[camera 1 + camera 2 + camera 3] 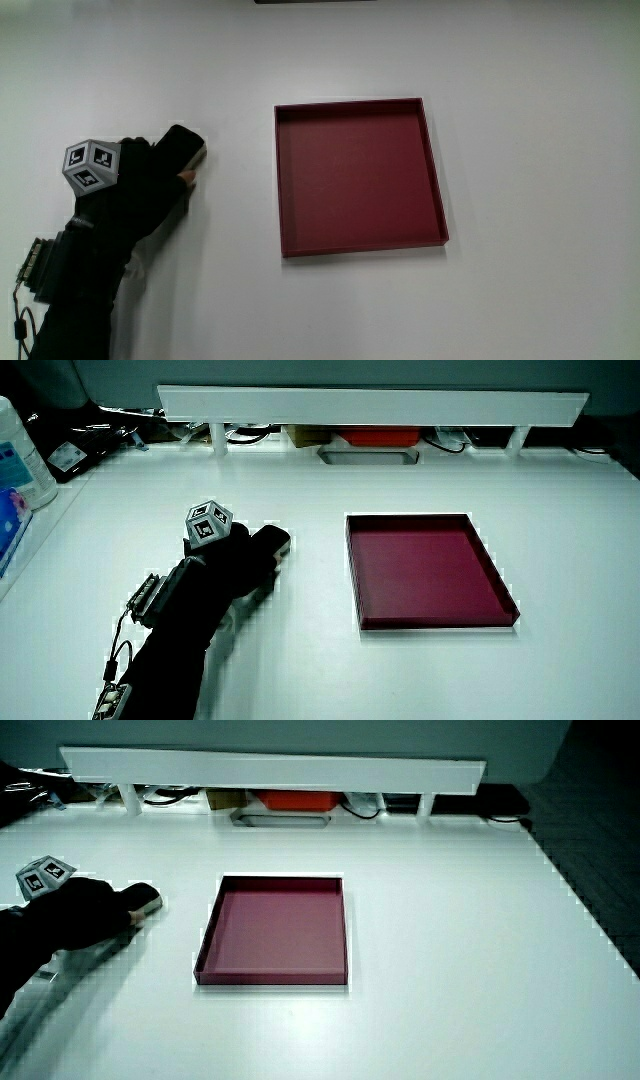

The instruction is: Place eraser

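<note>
A dark block-shaped eraser with a pale end lies in the hand, whose fingers curl around it on the white table. The hand wears a black glove with a patterned cube on its back. Hand and eraser sit beside a dark red square tray with low walls and nothing in it, a short gap away. Both side views show the eraser poking out past the fingers of the hand, level with the tray.
A low white partition runs along the table's edge farthest from the person, with an orange item and cables under it. A white bottle stands at the table's corner. A wired device is strapped to the forearm.
</note>
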### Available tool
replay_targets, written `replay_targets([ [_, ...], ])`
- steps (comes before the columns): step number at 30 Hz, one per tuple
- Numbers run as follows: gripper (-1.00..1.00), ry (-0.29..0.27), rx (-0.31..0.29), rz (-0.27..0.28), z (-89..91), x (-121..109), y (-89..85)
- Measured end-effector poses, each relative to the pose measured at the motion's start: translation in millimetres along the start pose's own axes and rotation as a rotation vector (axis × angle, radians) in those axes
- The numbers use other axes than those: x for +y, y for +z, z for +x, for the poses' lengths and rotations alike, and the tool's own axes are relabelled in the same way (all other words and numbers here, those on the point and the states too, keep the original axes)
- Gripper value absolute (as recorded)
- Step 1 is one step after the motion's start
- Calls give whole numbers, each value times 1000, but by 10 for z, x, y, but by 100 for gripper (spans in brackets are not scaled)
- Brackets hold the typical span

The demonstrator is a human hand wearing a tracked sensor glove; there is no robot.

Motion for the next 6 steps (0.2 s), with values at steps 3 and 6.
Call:
replay_targets([
  [3, -57, 20, 36, -110, -6, -30, -9],
  [6, -70, 3, 53, -144, 3, -152, 38],
])
